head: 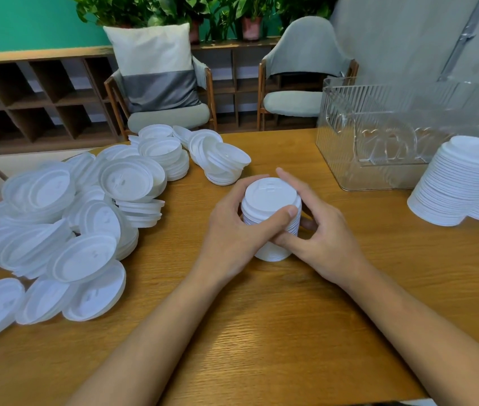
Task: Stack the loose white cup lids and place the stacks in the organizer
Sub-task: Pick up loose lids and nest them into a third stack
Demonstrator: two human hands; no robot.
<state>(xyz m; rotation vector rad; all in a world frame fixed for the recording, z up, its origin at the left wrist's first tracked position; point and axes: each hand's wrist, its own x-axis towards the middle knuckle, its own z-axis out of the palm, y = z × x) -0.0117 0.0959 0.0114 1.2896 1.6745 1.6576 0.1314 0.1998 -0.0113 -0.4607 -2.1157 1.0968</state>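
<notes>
White plastic cup lids nested into one upright stack (270, 197) stand on the wooden table (261, 332), both hands gripping it: the left hand (232, 232) curls round its left side, the right hand (323, 232) round its right, hiding its middle. Left, a loose heap of white lids (71, 224), too overlapped to count, runs off the frame; right, two finished lid stacks (464, 186) are cut by the edge. Behind them one clear ribbed organizer (338, 127) shows contents I cannot make out, before two grey chairs (305, 48).

matt white plastic lids (65, 230), clear ribbed glossy plastic organizer (379, 133), grained wooden table (261, 332).
</notes>
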